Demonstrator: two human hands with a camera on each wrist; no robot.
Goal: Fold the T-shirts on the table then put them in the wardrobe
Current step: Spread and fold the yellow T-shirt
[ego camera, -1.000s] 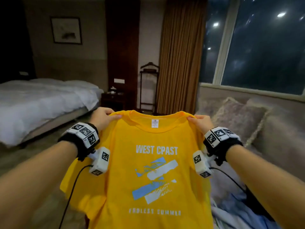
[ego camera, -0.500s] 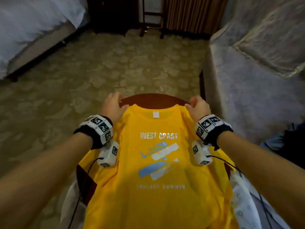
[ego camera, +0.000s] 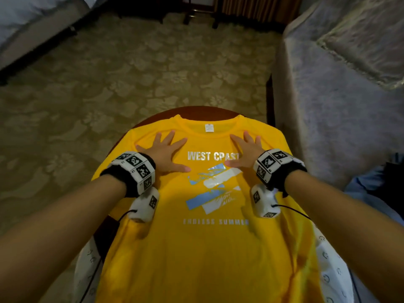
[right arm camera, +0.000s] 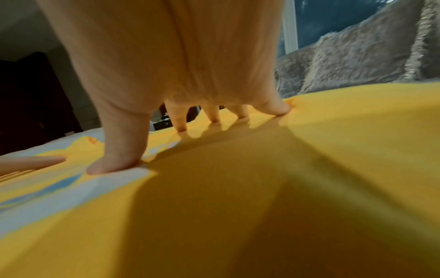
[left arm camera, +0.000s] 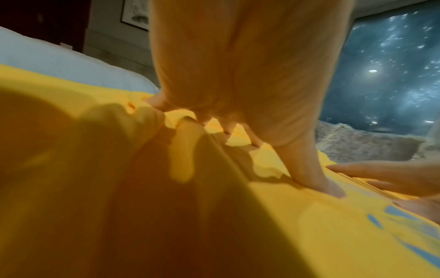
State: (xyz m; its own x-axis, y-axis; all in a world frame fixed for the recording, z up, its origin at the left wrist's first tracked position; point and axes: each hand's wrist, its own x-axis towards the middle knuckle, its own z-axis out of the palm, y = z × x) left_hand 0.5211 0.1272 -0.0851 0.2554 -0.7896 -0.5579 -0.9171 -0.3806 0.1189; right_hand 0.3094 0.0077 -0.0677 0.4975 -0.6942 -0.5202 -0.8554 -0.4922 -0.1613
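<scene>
Fingers (ego camera: 169,136) spread, we press our left hand (ego camera: 162,153) and right hand (ego camera: 246,153) flat on the shirt's (ego camera: 203,248) chest; it lies print-up, collar away from us, across the table (ego camera: 205,112).

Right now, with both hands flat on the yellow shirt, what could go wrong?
The yellow printed T-shirt is wider than the round dark wooden table, so its sides hang over the edge and might slide off during folding. Ripples show beside the left hand; the right hand lies flat too, yet creases could get folded in. The white patterned cloth underneath might get caught up too.
</scene>
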